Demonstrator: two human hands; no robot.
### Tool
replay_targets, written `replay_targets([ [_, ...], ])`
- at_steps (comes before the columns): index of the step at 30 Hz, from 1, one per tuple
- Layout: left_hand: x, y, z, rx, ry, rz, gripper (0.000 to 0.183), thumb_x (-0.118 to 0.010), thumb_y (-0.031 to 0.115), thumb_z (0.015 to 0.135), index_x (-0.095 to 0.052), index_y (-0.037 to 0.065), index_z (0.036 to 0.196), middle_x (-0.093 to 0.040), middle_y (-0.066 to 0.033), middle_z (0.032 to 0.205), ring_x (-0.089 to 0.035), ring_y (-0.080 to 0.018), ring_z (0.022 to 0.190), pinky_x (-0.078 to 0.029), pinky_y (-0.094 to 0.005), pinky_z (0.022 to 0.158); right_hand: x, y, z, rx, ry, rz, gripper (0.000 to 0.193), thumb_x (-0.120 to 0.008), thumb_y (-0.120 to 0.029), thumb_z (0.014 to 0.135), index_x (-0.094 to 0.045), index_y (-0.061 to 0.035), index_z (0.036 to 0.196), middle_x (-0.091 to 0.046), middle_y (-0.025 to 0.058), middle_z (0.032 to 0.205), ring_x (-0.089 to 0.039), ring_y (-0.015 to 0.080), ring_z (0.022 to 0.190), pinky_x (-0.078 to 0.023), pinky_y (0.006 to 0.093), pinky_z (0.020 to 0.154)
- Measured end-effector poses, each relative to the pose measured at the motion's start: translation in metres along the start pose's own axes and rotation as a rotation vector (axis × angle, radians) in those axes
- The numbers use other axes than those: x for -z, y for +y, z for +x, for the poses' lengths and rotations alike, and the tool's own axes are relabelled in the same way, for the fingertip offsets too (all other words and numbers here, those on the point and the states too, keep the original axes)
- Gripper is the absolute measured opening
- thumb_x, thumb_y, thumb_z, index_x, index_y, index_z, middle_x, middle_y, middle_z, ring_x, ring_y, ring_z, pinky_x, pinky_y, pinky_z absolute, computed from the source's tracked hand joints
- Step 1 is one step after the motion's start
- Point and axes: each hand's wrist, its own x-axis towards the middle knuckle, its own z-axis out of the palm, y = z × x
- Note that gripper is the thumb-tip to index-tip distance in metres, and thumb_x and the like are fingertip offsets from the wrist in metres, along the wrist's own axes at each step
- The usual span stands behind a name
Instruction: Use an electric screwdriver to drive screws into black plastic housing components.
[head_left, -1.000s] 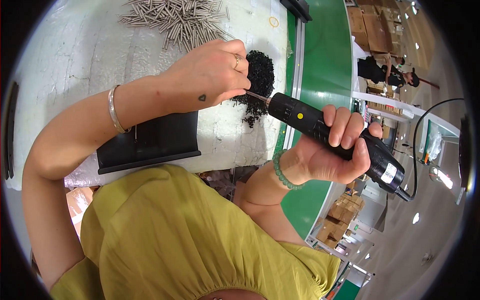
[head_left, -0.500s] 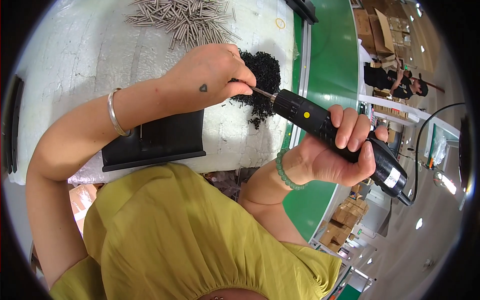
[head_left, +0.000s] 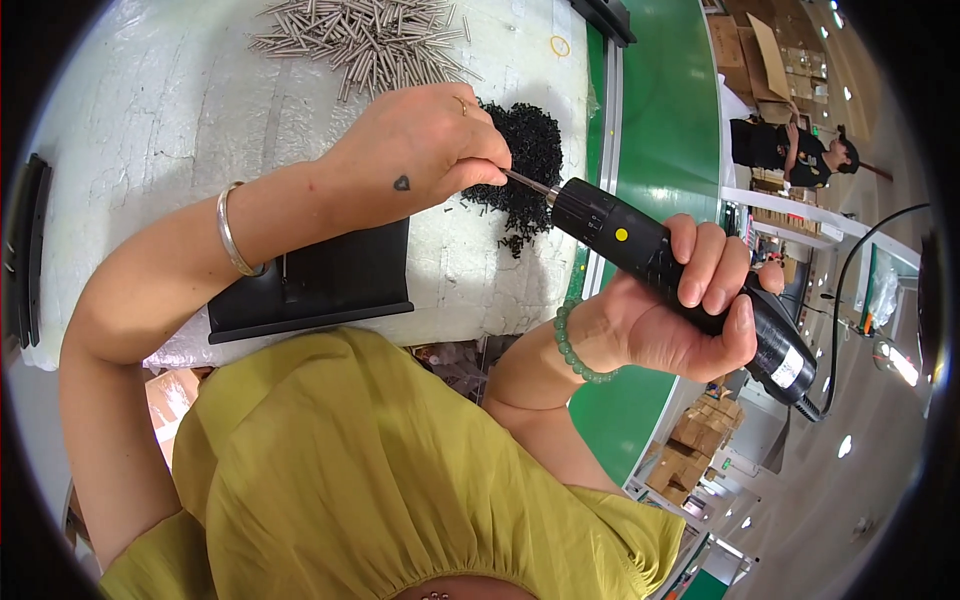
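Observation:
My right hand (head_left: 690,305) is wrapped round a black corded electric screwdriver (head_left: 618,228), tilted so that its bit points up and to the left. The thin metal bit (head_left: 528,182) reaches to the fingertips of my left hand (head_left: 430,145). My left thumb and fingers are pinched together at the bit's tip; what they hold there is hidden. Just behind the bit lies a heap of small black screws (head_left: 528,140). Beneath my left forearm is a black flat-sided part (head_left: 340,275) with a raised lip, partly covered by the arm.
A pile of slim metal rods (head_left: 385,40) lies at the far side of the pale wrapped work surface (head_left: 180,110). More black parts (head_left: 30,260) stand at its left edge. A green surface (head_left: 655,150) runs along the right. Another person (head_left: 800,152) stands beyond, near cardboard boxes (head_left: 755,60).
My right hand and the screwdriver have shifted slightly right and down. My left hand stays pinched in nearly the same place. The person in the background has lowered an arm.

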Motion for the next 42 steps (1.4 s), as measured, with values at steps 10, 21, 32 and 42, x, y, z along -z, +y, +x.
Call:
replay_targets([
  [10,0.009,0.004,-0.005,-0.055,-0.156,-0.08,0.01,-0.067,0.017,0.078,-0.068,0.007,0.08,-0.064,-0.0042,0.075,-0.058,-0.0229,0.076,-0.049,-0.034,0.065,-0.009,-0.003,-0.003,-0.024,-0.223,0.01,0.028,-0.054,-0.014,0.075,-0.054,-0.0089,0.103,-0.044,-0.0043,0.061,-0.042,0.0075,0.052,-0.036,0.0262,0.062],
  [21,0.038,-0.015,-0.021,-0.041,-0.056,0.153,0.017,-0.067,0.012,0.077,-0.065,0.006,0.093,-0.064,-0.0049,0.094,-0.056,-0.0246,0.089,-0.048,-0.0366,0.075,-0.005,0.009,-0.013,-0.002,-0.176,0.027,0.034,-0.051,-0.013,0.077,-0.046,-0.0094,0.111,-0.042,-0.0004,0.059,-0.043,0.0112,0.048,-0.037,0.0295,0.055],
  [32,0.094,-0.044,0.017,-0.343,-0.535,0.703,0.012,-0.057,0.016,0.075,-0.062,0.007,0.069,-0.058,-0.0034,0.077,-0.052,-0.0213,0.088,-0.046,-0.0328,0.076,-0.004,0.003,-0.018,-0.002,-0.138,-0.029,0.033,-0.052,-0.014,0.077,-0.046,-0.0104,0.11,-0.041,-0.0008,0.059,-0.042,0.0106,0.048,-0.036,0.0297,0.057],
  [42,0.096,-0.05,0.006,-0.391,-0.435,0.706,0.009,-0.063,0.014,0.077,-0.062,0.006,0.082,-0.061,-0.0052,0.086,-0.056,-0.0236,0.087,-0.047,-0.0352,0.073,-0.011,0.003,-0.021,-0.008,-0.121,-0.016,0.032,-0.053,-0.014,0.078,-0.047,-0.0105,0.109,-0.041,-0.0011,0.06,-0.042,0.0103,0.049,-0.036,0.0292,0.057],
])
